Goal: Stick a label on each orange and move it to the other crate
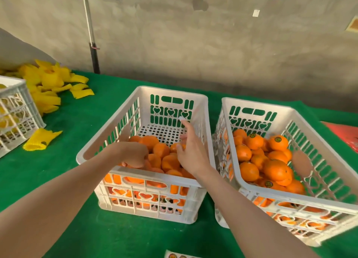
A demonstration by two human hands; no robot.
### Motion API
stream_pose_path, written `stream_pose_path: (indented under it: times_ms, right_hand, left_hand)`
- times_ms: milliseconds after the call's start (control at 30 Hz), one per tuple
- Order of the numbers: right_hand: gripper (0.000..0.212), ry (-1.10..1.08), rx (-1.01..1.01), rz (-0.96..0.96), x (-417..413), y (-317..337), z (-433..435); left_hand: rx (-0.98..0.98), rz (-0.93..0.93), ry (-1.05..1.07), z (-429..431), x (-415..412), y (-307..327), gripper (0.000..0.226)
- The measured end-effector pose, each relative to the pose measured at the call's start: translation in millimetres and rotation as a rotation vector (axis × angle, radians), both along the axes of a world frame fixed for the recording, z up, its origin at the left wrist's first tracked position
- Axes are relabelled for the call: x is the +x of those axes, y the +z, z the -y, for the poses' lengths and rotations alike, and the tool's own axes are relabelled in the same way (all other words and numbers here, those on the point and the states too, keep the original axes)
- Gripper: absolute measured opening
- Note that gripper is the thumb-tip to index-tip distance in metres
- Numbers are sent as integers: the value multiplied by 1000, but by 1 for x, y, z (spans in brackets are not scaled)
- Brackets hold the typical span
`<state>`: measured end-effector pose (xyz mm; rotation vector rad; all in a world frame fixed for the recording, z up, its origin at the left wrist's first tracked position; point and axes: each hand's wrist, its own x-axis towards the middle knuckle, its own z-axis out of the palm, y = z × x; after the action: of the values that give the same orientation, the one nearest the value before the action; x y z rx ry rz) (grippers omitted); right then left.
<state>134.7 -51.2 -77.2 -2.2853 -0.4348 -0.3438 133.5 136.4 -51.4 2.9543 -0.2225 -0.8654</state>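
Green cloth covered the table (58, 161); the left hand (133, 154) curled onto one of the unlabelled round oranges (170, 162) in the white slatted plastic crate (108, 141). The right hand (191, 155) hung loose-fingered alongside, probably ready to label.

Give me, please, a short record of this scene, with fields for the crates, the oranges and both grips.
cloth: green, under everything
left crate: white, holds plain oranges
right crate: white, beside it, labelled oranges on top
left grip: inside left crate, curled down on the oranges; hold unclear
right grip: over left crate, forefinger straight up
label sheet: near edge, mostly cut off
nets: yellow heap, far left
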Motion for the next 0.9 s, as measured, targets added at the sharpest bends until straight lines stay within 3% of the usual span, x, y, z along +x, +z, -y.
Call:
stream_pose_path:
  times_ms: [67,100,233,400,500,567,700,800,900]
  right_hand:
    - [74,-22,25,-7,-1,2,0]
    - [74,-30,54,-18,-2,3,0]
    - [76,16,279,-102,-10,15,2]
    - [88,221,497,-200,-31,31,19]
    - [98,332,478,-168,-50,39,30]
    - [104,326,421,-111,-62,45,38]
    - [112,260,360,4,-77,51,60]
    - [114,225,351,69,-84,53,77]
    - [113,220,357,77,-90,54,91]
  left_hand:
    - [-142,33,46,-8,0,2,26]
    - [-301,41,106,-13,0,3,26]
    - [-1161,-49,368,-18,-8,13,32]
    - [-1651,-52,348,8,-26,17,52]
    - [-1839,-57,297,28,-38,21,46]
    - [-1904,-90,267,41,-45,23,56]
    - [-1937,-102,255,69,-57,26,71]
    - [-1917,-126,259,89,-65,29,96]
    - [-1926,-154,269,109,-73,31,100]
